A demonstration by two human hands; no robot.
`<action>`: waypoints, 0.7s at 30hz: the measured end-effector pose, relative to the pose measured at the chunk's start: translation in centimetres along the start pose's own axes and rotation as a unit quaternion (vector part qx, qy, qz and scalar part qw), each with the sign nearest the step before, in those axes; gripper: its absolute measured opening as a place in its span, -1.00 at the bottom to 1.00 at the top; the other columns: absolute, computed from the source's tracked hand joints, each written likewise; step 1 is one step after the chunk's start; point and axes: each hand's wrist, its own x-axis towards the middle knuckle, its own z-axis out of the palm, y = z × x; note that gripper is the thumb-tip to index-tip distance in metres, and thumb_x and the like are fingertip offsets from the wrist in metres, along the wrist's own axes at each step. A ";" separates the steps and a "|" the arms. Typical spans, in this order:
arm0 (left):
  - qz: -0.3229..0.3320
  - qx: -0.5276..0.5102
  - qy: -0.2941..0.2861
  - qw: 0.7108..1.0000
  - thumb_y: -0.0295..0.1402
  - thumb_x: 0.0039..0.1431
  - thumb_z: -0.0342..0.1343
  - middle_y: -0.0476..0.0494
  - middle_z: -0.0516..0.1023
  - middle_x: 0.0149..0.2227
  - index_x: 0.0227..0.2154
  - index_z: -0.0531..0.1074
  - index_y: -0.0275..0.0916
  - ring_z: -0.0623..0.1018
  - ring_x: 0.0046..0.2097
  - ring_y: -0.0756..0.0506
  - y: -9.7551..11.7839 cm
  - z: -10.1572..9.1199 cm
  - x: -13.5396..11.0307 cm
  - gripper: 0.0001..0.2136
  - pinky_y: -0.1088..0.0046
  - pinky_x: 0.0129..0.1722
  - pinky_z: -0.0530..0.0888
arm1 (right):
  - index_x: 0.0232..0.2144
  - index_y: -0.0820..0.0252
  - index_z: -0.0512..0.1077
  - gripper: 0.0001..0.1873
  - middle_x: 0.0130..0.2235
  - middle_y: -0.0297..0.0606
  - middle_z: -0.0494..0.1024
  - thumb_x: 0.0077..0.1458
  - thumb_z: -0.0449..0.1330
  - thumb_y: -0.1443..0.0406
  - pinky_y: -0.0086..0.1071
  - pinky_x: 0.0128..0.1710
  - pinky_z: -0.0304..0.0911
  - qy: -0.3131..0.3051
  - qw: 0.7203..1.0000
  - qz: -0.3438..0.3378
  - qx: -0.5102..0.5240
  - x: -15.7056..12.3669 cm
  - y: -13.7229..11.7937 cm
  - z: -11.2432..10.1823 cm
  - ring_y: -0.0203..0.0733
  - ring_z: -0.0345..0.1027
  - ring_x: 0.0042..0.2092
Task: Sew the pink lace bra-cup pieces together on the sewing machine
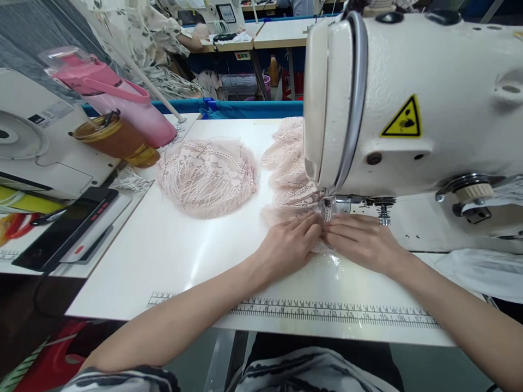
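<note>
Both my hands are at the needle area of a white sewing machine (449, 81). Gathered pale pink lace fabric (288, 174) runs under its presser foot and spreads out behind, to the left of the machine head. My left hand (290, 239) presses the lace edge with its fingers bunched together just left of the foot. On the other side, my right hand (359, 239) has its fingers held together, their tips on the lace by the foot. The needle tip is hidden. A round heap of the same pink lace (208, 177) lies to the left on the table.
A pink bottle (122, 103) and a brown cup (118, 139) stand at the back left, near a black control box (67, 228). A printed ruler (327, 313) runs along the front edge. Another person in patterned clothing (143, 38) sits beyond the table.
</note>
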 end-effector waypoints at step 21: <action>-0.038 0.011 -0.007 0.999 -0.52 0.13 0.01 -0.36 0.53 0.02 -0.17 0.39 -0.39 0.56 0.03 -0.19 -0.9 0.5 0.4 -0.80 0.29 -0.05 0.58 | -0.28 0.14 0.48 -0.71 -0.24 -0.31 0.60 0.23 -0.01 0.48 -0.40 -0.23 0.34 -0.027 0.999 0.029 -0.036 0.1 0.5 0.8 -0.27 0.42 -0.13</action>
